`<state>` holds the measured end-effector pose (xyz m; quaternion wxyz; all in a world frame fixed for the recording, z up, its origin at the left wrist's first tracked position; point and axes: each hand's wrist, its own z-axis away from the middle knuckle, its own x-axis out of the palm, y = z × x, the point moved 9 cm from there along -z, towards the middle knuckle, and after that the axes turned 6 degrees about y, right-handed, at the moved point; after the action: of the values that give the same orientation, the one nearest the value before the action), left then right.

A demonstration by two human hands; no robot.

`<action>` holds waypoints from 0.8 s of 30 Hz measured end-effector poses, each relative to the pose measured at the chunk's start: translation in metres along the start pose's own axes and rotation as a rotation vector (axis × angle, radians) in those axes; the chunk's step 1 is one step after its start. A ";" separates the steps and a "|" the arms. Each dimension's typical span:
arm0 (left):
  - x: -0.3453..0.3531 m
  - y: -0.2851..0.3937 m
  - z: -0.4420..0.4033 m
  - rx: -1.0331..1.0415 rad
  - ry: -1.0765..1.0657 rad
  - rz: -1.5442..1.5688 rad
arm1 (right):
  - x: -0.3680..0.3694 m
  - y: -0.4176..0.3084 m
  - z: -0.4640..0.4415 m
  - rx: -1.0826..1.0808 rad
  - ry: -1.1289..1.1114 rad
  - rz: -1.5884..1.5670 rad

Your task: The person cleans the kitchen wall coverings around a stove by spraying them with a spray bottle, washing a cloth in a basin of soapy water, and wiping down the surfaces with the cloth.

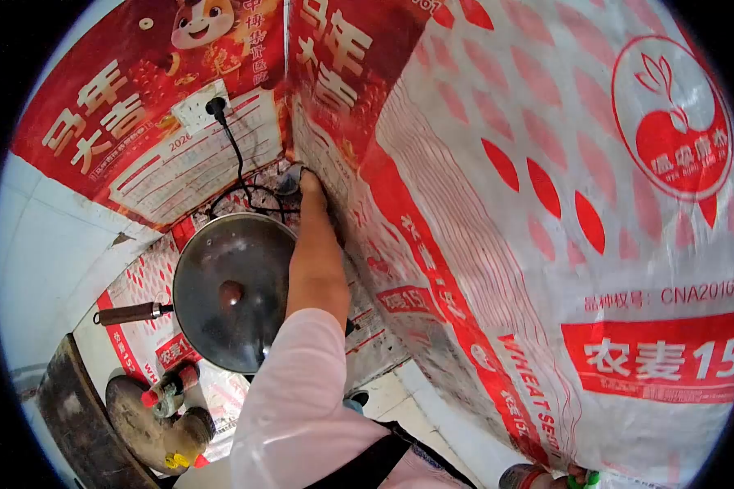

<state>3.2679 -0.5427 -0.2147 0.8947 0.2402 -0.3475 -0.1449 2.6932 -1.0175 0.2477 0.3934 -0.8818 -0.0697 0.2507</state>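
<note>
My left arm, in a pale pink sleeve, stretches past a wok's right side into the wall corner. There my left hand (310,181) is closed beside a small dark grey object (289,180); its kind is unclear, and the fingers are mostly hidden. Just below the hand sits the wok, covered by a dark glass lid (235,330) with a brown knob (232,292). Its brown handle (128,314) points left. A black cord (238,159) runs from a plug (215,107) in the wall socket down behind the wok. My right hand cannot be made out.
Printed wheat-seed sacking (497,269) covers the right side, and red calendar posters (98,122) hang in the corner. At lower left are a round wooden board (130,411), a red-capped bottle (170,397) and a yellow-capped bottle (191,432). A jar (520,476) stands at the bottom right.
</note>
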 end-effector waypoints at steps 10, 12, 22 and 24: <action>-0.060 -0.114 0.146 -0.204 -0.037 0.036 | -0.038 0.033 0.013 0.002 0.054 -0.060; -0.081 -0.159 0.168 -0.195 -0.090 0.078 | -0.047 0.044 0.016 0.009 0.105 -0.089; -0.153 -0.289 0.473 -0.356 -0.205 -0.201 | -0.006 0.000 0.013 -0.114 -0.170 -0.191; -0.139 -0.282 0.498 -0.320 -0.203 -0.197 | -0.007 -0.001 0.013 -0.159 -0.182 -0.182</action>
<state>2.7975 -0.8850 -0.1212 0.8633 0.1121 -0.3834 -0.3085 2.6809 -1.0103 0.2431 0.3355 -0.8738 -0.2044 0.2866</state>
